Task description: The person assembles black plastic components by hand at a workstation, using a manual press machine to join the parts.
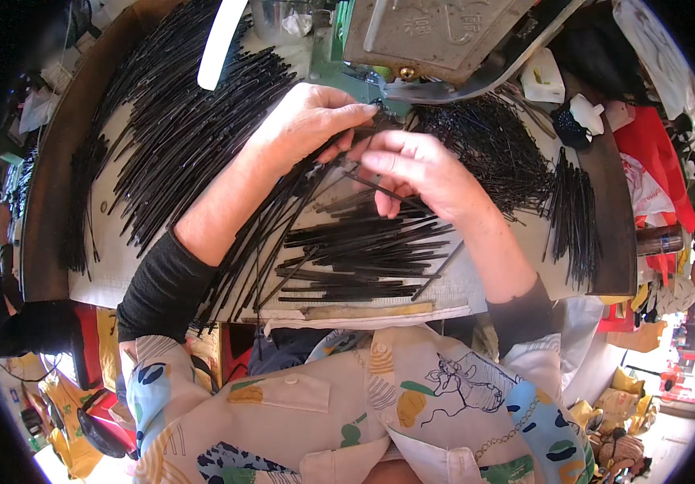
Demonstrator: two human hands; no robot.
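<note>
Head view: toward one o'clock, our right hand (430, 174) holds a thin black rod (362, 180), fingers curled; left hand (305, 123), pinch unclear.

glossy dark strips (190, 133), embossed matt metal machine cover (424, 40), shiny metal screw (407, 73), matt cloth sleeve (164, 286)

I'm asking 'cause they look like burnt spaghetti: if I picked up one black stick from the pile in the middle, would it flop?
Probably not: these black sticks lie mostly straight, so they look fairly stiff. One is likely light, being so thin. Pushing one might shift others, since many touch or overlap.
</note>
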